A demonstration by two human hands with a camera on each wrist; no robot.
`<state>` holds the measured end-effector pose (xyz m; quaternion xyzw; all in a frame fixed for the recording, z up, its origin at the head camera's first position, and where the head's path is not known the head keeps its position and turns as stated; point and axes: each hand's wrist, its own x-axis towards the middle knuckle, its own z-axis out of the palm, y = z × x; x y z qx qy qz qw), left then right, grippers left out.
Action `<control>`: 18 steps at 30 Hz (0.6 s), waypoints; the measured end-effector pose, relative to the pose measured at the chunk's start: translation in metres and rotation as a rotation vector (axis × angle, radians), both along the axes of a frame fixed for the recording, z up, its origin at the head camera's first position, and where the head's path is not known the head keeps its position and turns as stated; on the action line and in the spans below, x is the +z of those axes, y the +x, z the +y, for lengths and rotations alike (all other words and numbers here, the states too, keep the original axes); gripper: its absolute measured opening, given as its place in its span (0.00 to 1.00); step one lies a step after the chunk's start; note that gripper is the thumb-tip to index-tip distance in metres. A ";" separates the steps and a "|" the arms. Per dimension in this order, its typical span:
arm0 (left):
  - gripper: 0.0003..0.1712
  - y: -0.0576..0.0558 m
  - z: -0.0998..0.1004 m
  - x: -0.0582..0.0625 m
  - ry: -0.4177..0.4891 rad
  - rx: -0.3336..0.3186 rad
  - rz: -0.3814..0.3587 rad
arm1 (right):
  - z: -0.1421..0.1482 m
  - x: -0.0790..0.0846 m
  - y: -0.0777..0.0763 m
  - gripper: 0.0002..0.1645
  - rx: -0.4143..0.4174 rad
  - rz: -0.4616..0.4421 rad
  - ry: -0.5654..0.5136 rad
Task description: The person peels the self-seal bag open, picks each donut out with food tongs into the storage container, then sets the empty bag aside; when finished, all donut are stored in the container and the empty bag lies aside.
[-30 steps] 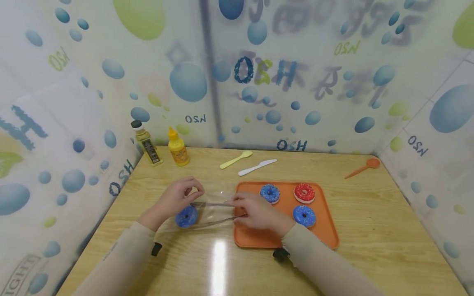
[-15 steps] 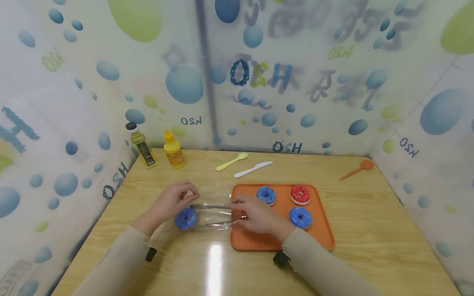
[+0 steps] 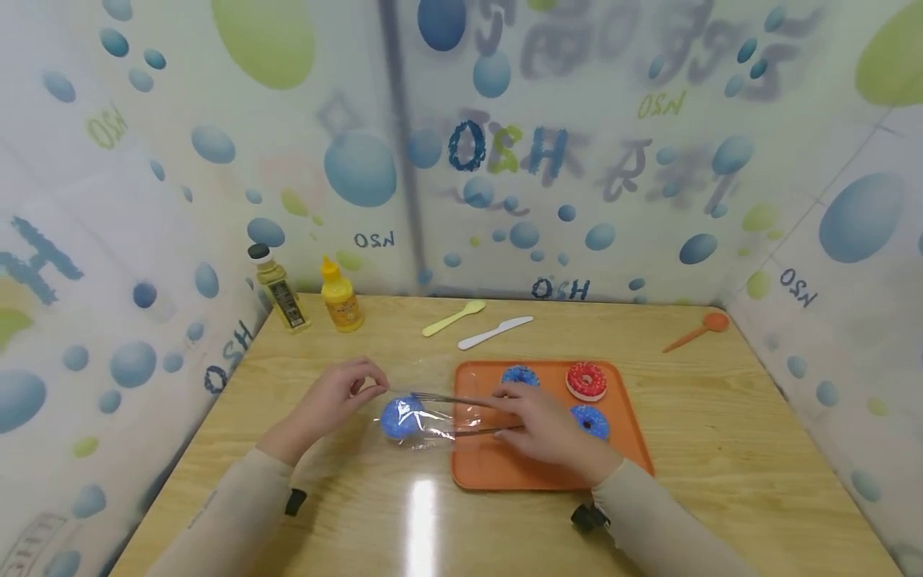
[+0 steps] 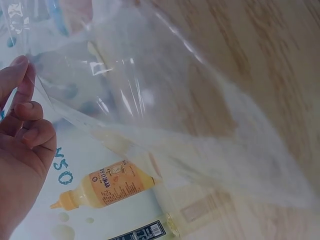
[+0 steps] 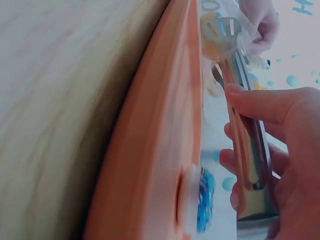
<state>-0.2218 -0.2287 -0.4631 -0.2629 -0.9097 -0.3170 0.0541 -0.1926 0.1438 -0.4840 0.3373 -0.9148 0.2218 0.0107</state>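
Thumb and fingertips of my left hand (image 3: 335, 401) pinch the edge of a clear plastic bag (image 4: 145, 95), which spreads out wide in the left wrist view. Metal tongs (image 5: 245, 135) are gripped in my right hand (image 3: 551, 429), held over the orange tray (image 3: 505, 474). Their slotted ends point left to a blue doughnut (image 3: 401, 417) just right of my left hand. Shiny plastic lies across this doughnut, which seems to be in the bag. Whether the tongs touch it I cannot tell.
On the tray are a red doughnut (image 3: 586, 381), a blue one (image 3: 591, 421) and a sprinkled blue one (image 3: 521, 375). Behind stand an oil bottle (image 3: 281, 292) and a yellow squeeze bottle (image 3: 340, 300). A yellow spoon (image 3: 454, 318), white knife (image 3: 496, 332) and orange spoon (image 3: 697, 332) lie farther back.
My right hand and the tongs have moved right, farther over the tray. The blue doughnut by my left hand has shifted right as well. My left hand stays nearly in place.
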 end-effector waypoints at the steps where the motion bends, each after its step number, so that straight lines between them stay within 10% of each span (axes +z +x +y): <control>1: 0.02 0.000 0.000 -0.001 0.001 0.001 0.006 | 0.004 0.000 0.002 0.31 -0.021 -0.004 0.002; 18: 0.02 0.000 -0.002 -0.002 -0.010 0.027 0.006 | 0.069 0.012 0.028 0.34 -0.049 0.119 -0.040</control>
